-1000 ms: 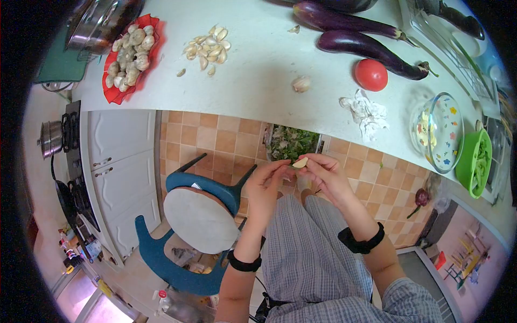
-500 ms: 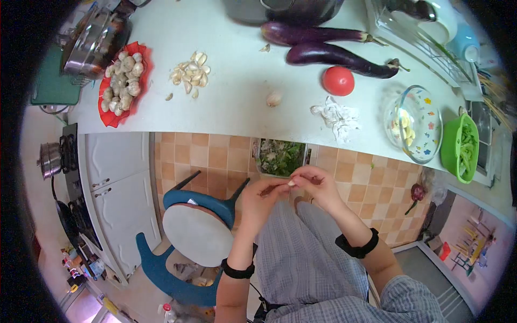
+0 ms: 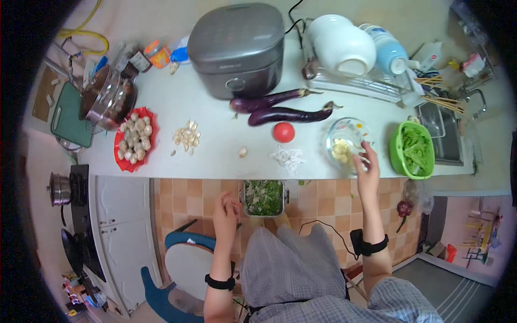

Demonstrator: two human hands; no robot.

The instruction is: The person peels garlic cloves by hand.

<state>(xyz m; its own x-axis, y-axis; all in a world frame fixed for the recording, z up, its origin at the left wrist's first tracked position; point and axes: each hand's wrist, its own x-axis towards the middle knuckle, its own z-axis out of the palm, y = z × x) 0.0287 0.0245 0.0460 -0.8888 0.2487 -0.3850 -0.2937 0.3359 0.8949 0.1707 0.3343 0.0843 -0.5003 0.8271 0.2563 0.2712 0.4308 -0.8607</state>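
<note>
My right hand (image 3: 368, 166) is at the near rim of a clear glass bowl (image 3: 329, 141) with a flower pattern, its fingers apart and nothing visible in them. Peeled garlic cloves (image 3: 340, 149) lie inside that bowl. Lower down, in front of the counter edge, my left hand (image 3: 225, 209) has loosely bent, parted fingers and holds nothing that I can see. On the counter are a pile of unpeeled cloves (image 3: 187, 135), a single garlic piece (image 3: 242, 152) and a crumpled white heap (image 3: 287, 156), perhaps paper or peel.
A red tray (image 3: 128, 166) holds several garlic bulbs. Two eggplants (image 3: 291, 115) and a tomato (image 3: 284, 132) lie before the rice cooker (image 3: 237, 48). Right of the bowl stands a green basket (image 3: 397, 156) of green vegetables. A bin of leafy scraps (image 3: 264, 198) sits on the floor.
My hands have parted from a shared pinch on a small pale clove. The right moved up and right to the bowl; the left moved left. The view has tilted up, showing more counter.
</note>
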